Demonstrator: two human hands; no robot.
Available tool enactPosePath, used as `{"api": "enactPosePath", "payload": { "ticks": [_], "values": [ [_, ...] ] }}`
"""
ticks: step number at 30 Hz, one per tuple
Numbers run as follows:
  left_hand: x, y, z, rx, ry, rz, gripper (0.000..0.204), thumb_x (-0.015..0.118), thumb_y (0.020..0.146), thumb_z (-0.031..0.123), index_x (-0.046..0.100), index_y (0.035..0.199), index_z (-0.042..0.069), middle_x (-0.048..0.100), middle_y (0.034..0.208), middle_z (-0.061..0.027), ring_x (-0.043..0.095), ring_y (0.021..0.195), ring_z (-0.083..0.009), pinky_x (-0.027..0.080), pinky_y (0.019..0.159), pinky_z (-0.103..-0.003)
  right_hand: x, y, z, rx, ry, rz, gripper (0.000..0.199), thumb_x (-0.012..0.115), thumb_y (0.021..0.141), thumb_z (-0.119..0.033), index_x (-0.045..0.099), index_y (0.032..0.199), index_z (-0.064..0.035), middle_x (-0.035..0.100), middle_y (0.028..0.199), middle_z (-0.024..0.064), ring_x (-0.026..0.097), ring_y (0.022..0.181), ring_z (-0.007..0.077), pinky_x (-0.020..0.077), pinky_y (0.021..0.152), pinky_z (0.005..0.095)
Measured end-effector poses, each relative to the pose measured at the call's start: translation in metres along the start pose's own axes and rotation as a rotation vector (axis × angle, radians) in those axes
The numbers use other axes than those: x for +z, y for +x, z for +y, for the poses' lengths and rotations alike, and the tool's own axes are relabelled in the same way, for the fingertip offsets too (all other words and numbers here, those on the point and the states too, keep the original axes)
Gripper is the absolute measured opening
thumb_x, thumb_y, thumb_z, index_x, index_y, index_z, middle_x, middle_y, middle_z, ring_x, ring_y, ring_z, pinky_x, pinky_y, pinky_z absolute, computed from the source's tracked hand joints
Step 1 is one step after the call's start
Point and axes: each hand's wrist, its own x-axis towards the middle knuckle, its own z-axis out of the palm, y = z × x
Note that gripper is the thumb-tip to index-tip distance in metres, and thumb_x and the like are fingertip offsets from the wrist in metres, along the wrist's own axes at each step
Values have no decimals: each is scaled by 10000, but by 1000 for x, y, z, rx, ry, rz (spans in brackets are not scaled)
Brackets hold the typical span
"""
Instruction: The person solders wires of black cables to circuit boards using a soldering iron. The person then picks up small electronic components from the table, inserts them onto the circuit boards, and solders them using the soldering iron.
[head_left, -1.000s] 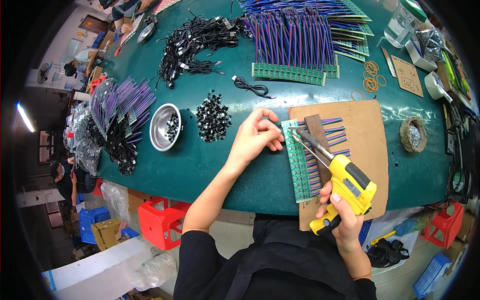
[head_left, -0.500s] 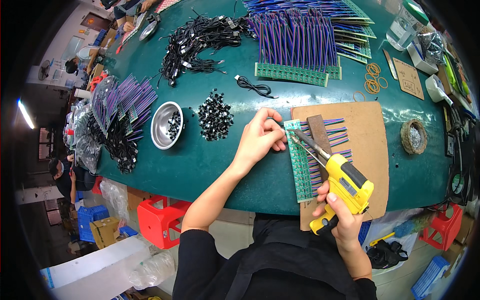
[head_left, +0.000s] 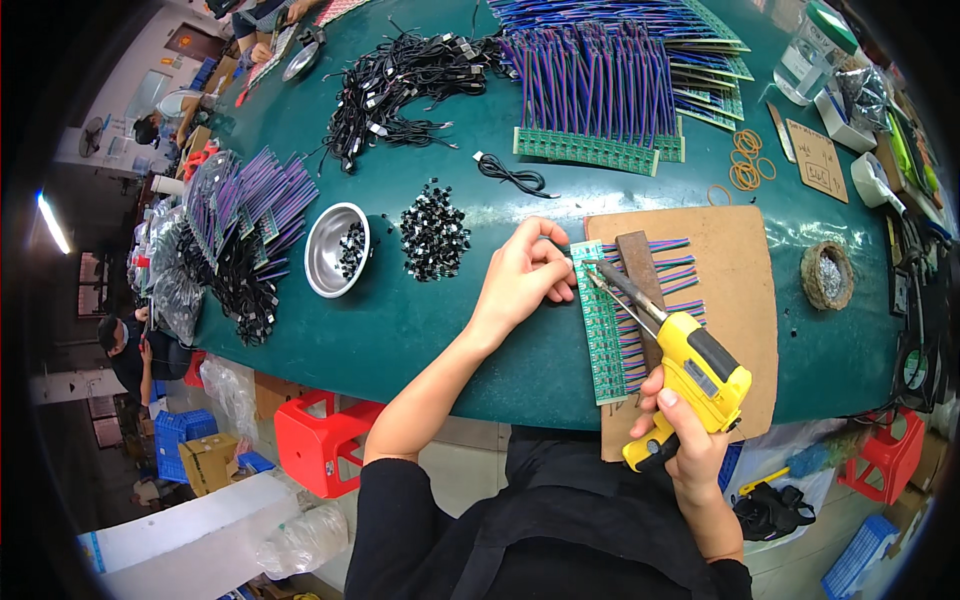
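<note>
Head camera view: across a broad, glossy green counter [head_left: 520, 370], little has changed in the past second. A yellow soldering gun [head_left: 700, 365] keeps its tip at the far end of a green circuit board [head_left: 605, 340], with the left hand [head_left: 525, 270] beside it, suggesting the work remains at that one spot. Matte tan cardboard [head_left: 730, 260] with rounded corners overhangs the counter's near edge; the board lies along its left side. Beyond are heaped wired boards [head_left: 600, 80], their slim blue and purple strands laid nearly parallel, and a tangle of black cables [head_left: 400, 90]. The right hand [head_left: 690, 435] is wrapped around the gun's plastic grip; whether the metal tip touches the board cannot be told. The left hand's thumb and fingers are pinched together at the board's edge, anything between them too small to make out. A straight brown bar [head_left: 634, 250] crosses the board's thin wires. To the left sit a round, shiny metal bowl [head_left: 322, 250] and a pile of tiny, blocky black parts [head_left: 434, 232].
</note>
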Motion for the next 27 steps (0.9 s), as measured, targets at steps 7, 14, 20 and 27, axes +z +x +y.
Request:
{"api": "enactPosePath", "payload": {
  "ticks": [7,14,20,27],
  "values": [
    [0,-1,1,6,1,6,239,553,821,23,460,1041,29,628,739,-90,615,596,-142,481,537,-229,-3,0,-3,10,-50,-71,314,581,826,17,509,1131,37,604,870,120,574,589,138,509,485,262],
    [1,-1,0,13,-4,6,236,554,819,26,463,1037,30,624,731,-87,614,590,-142,479,534,-229,-3,0,-1,-26,-41,-47,315,573,824,25,507,1132,42,606,874,122,572,594,137,509,488,256],
    [1,-2,1,19,3,9,225,551,821,28,468,1030,28,624,728,-86,616,592,-141,477,532,-228,0,0,-4,-10,-60,-57,302,578,822,26,511,1117,41,608,873,122,558,549,132,493,472,251],
    [1,-2,1,16,9,14,214,541,821,27,474,1024,28,624,727,-85,613,588,-140,479,531,-228,1,0,-4,-22,-34,-30,297,579,823,20,511,1111,42,609,867,119,553,532,131,482,464,248]
  ]
}}
